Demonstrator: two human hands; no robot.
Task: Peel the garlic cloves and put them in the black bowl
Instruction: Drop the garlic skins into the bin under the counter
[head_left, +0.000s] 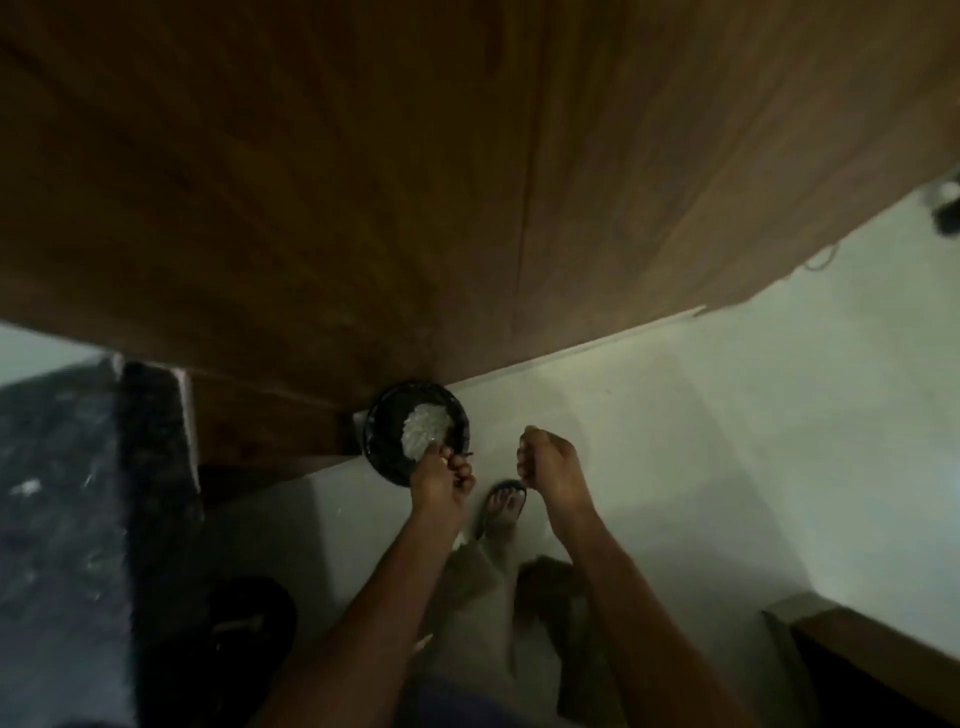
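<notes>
Black bowl (384, 441): round, holding pale peeled garlic (423, 428)
Left hand (441, 480): fingers gripping bowl's rim
Right hand (545, 462): fingers curled; contents unclear

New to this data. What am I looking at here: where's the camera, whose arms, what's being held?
There is no machine: a person wears one wide-angle camera on the head, looking down, so the two bare arms coming up from the bottom edge are the wearer's own. The left hand grips the near rim of a black bowl that holds a pile of white pieces, probably peeled garlic. The right hand is curled shut beside it; whether it holds anything cannot be seen. Below are a pale floor and a foot in a sandal. Brown wooden panels fill the top. The picture is dim and blurred.
</notes>
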